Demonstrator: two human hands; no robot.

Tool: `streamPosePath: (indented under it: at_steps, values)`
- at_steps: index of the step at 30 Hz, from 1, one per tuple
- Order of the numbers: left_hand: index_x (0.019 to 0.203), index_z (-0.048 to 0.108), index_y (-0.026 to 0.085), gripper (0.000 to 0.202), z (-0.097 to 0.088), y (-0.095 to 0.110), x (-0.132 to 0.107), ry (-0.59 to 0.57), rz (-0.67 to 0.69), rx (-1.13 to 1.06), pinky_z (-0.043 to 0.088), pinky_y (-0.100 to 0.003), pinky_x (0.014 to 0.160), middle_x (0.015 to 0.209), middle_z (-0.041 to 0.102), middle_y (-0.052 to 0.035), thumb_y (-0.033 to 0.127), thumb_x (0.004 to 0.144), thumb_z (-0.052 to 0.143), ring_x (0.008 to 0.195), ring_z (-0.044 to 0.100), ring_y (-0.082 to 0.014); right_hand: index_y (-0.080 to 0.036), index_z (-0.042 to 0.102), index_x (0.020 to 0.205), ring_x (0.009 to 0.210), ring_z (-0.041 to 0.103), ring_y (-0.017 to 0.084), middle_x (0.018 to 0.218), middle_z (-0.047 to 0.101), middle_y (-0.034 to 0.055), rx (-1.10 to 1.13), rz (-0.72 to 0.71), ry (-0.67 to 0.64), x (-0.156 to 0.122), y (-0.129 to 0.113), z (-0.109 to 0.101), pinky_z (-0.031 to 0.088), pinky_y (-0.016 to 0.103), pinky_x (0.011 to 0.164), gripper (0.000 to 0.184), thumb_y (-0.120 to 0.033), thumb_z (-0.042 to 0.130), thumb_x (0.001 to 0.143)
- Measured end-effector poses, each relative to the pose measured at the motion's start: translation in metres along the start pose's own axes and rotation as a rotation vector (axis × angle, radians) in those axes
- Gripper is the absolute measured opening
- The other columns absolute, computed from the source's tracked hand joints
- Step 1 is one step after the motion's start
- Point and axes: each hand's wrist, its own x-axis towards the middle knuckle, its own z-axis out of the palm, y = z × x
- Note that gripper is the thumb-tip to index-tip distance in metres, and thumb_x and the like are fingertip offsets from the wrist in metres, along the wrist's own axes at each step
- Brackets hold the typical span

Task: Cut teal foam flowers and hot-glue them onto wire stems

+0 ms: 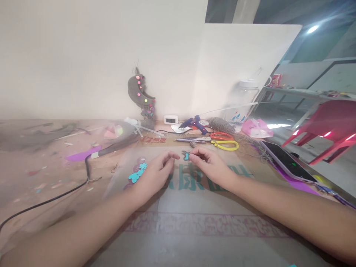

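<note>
My right hand (209, 163) pinches a small grey piece with a teal centre (186, 157) between thumb and fingertips, above a printed plastic sheet (178, 204). Just left of that piece is my left hand (162, 167). Its fingers are loosely bent, with the index finger reaching towards the piece and a small gap between them. Nothing shows in the left fingers. Beside the left wrist lie several teal flower- and heart-shaped cutouts (138, 172), partly on purplish print.
Behind my hands lie yellow-handled scissors (226, 145), red-handled scissors (222, 136) and a blue glue gun (196, 124). A phone (287, 159) lies at the right, near a bottle (244, 100). A grey crescent ornament (136, 91) hangs on the wall. A black cable (55, 198) crosses the left side.
</note>
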Motion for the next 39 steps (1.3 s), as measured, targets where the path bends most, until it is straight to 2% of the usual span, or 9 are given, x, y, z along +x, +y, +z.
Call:
streamPosePath:
  at_steps: [4,8,11,19,23,25,29,36,39]
  values:
    - [0.112,0.061,0.020,0.031,0.0009,-0.0007,0.0007,0.000,-0.031,-0.037,0.032,-0.022,0.047,0.067,0.053,0.0036,0.040,0.094,0.046,0.053,0.044,-0.0120,-0.019,0.059,0.079,0.062,0.047,0.013,0.068,0.054,-0.0017,-0.001,-0.010,-0.008,-0.0002,-0.0013,0.0002,0.037,0.026,0.058,0.020,-0.037,0.056,0.088]
    - [0.107,0.066,0.019,0.025,0.0008,-0.0036,0.0018,-0.015,0.097,-0.021,0.046,-0.026,0.066,0.094,0.071,-0.0045,0.031,0.089,0.055,0.079,0.062,-0.0164,-0.018,0.061,0.075,0.063,0.049,0.013,0.068,0.057,-0.0008,-0.034,0.001,-0.013,0.0009,-0.0018,0.0010,0.039,0.026,0.060,0.021,-0.036,0.058,0.087]
    - [0.106,0.069,0.019,0.024,0.0013,-0.0021,0.0014,-0.022,0.091,-0.012,0.047,-0.027,0.070,0.097,0.074,-0.0050,0.030,0.087,0.058,0.085,0.065,-0.0183,-0.018,0.063,0.077,0.064,0.050,0.014,0.069,0.059,0.0000,-0.043,0.031,-0.019,0.0013,-0.0017,0.0013,0.040,0.027,0.060,0.022,-0.038,0.059,0.086]
    - [0.106,0.064,0.019,0.031,-0.0001,0.0005,0.0005,-0.022,-0.014,-0.058,0.035,-0.023,0.049,0.069,0.062,0.0024,0.044,0.092,0.052,0.053,0.049,-0.0117,-0.017,0.064,0.079,0.059,0.047,0.012,0.066,0.059,-0.0012,-0.053,0.014,-0.018,0.0009,-0.0016,0.0009,0.037,0.025,0.055,0.022,-0.037,0.058,0.087]
    - [0.077,0.053,0.020,0.035,-0.0023,0.0041,-0.0012,0.028,0.024,0.003,0.034,-0.023,0.048,0.057,0.045,0.0055,0.048,0.096,0.045,0.052,0.043,-0.0115,-0.018,0.063,0.078,0.062,0.049,0.013,0.069,0.060,0.0000,-0.077,0.019,-0.015,-0.0002,-0.0034,0.0008,0.039,0.025,0.057,0.020,-0.036,0.058,0.087]
    - [0.068,0.047,0.020,0.039,-0.0020,0.0045,-0.0010,0.045,0.035,0.030,0.036,-0.023,0.051,0.060,0.046,0.0039,0.047,0.096,0.043,0.056,0.045,-0.0119,-0.018,0.062,0.077,0.063,0.050,0.014,0.069,0.059,0.0002,-0.084,0.018,-0.025,-0.0005,-0.0042,0.0011,0.040,0.026,0.058,0.020,-0.036,0.058,0.087]
    - [0.093,0.060,0.020,0.013,0.0001,0.0007,0.0024,0.090,0.073,-0.044,0.045,-0.025,0.064,0.084,0.063,-0.0004,0.029,0.089,0.052,0.075,0.058,-0.0149,-0.018,0.062,0.077,0.063,0.049,0.014,0.068,0.057,-0.0003,-0.102,0.016,-0.034,-0.0001,-0.0036,0.0015,0.040,0.025,0.059,0.020,-0.035,0.057,0.087]
    - [0.101,0.068,0.020,0.030,-0.0004,-0.0009,0.0023,0.025,0.019,0.028,0.038,-0.024,0.051,0.070,0.057,0.0018,0.043,0.092,0.050,0.059,0.050,-0.0134,-0.018,0.062,0.079,0.063,0.049,0.014,0.069,0.058,-0.0003,-0.111,0.025,-0.034,-0.0007,-0.0025,0.0007,0.040,0.025,0.058,0.021,-0.036,0.057,0.089]
    - [0.091,0.069,0.019,0.036,-0.0011,-0.0005,0.0009,0.028,0.068,0.026,0.039,-0.023,0.053,0.071,0.058,0.0010,0.048,0.094,0.048,0.060,0.052,-0.0135,-0.019,0.062,0.078,0.063,0.048,0.014,0.069,0.057,-0.0005,-0.119,0.021,-0.030,-0.0007,-0.0028,0.0010,0.040,0.025,0.058,0.021,-0.036,0.057,0.088]
